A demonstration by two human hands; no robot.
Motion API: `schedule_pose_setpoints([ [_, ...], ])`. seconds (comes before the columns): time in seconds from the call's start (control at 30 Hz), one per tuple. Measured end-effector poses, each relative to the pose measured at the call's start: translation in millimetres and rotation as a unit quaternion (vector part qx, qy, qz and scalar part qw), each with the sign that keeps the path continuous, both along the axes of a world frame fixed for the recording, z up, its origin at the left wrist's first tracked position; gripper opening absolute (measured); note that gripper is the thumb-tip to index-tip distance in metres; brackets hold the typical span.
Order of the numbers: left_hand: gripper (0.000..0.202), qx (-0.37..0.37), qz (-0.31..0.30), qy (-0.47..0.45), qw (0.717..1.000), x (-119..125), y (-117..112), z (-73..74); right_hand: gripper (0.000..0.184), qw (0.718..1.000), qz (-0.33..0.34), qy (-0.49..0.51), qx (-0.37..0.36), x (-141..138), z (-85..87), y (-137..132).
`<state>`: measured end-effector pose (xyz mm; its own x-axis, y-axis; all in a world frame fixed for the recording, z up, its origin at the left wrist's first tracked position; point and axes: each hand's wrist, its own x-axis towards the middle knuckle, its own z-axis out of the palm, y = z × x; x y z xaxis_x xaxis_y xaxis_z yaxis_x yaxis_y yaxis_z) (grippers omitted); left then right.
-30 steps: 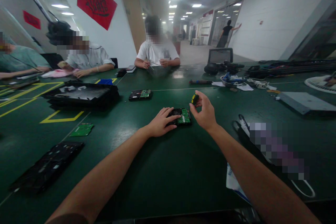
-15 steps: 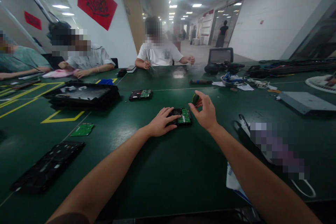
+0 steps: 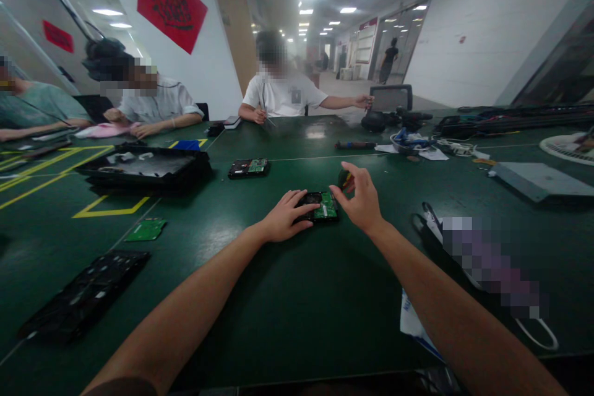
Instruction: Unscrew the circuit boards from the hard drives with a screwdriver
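A hard drive (image 3: 328, 205) lies on the green table with its circuit board facing up. My left hand (image 3: 286, 218) grips it from the left, thumb along the near edge, one finger across the board and the others over the far side. Just above the drive's right end, my right hand (image 3: 364, 201) is closed on the dark green and yellow handle of a screwdriver (image 3: 344, 179). The screwdriver's shaft and tip cannot be made out. Farther back lies a second hard drive (image 3: 249, 167), also board side up.
Black trays (image 3: 148, 164) are stacked at the left. Nearer me lie a loose green circuit board (image 3: 146, 229) and a black plastic part (image 3: 86, 294). A grey metal box (image 3: 541, 181) sits at the right. Across the table sits a person in white (image 3: 283, 93), one arm outstretched.
My right hand has shifted slightly left with the screwdriver. My left hand and the hard drive have stayed put. The person opposite has stretched an arm toward the black objects.
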<state>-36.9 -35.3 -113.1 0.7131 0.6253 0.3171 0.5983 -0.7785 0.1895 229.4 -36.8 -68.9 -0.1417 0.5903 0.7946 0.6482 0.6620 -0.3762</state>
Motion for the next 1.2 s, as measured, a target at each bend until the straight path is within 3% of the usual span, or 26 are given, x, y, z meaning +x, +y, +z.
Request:
schedule_pose_setpoints([
  [0.23, 0.055, 0.001, -0.003, -0.007, 1.0, -0.5, -0.4, 0.5, 0.061, 0.998, 0.048, 0.025, -0.011, -1.1, -1.9, 2.7],
  [0.43, 0.056, 0.005, -0.002, -0.003, 1.0, -0.3, 0.3, -0.5, 0.059, 0.999, 0.016, 0.037, 0.007, -2.6, -3.0, 1.7],
  [0.63, 0.055, 0.006, 0.001, 0.0, 1.0, -0.4, 0.2, -0.6, 0.062, 0.997, 0.057, 0.045, -0.011, -5.1, -5.5, 3.1],
  [0.8, 0.056, -0.001, 0.002, -0.002, 1.0, -0.5, -0.6, 0.3, 0.061, 0.999, 0.015, 0.028, 0.007, -2.0, -5.7, 3.4],
  [1.03, 0.055, -0.001, 0.0, -0.012, 1.0, 0.2, -1.6, 1.5, 0.063, 0.998, 0.046, 0.046, -0.015, -2.5, -4.2, 2.7],
  [1.2, 0.055, 0.001, 0.002, -0.005, 1.0, 0.1, -1.5, 1.7, 0.062, 1.0, 0.01, 0.019, 0.011, -2.2, -4.1, 1.6],
])
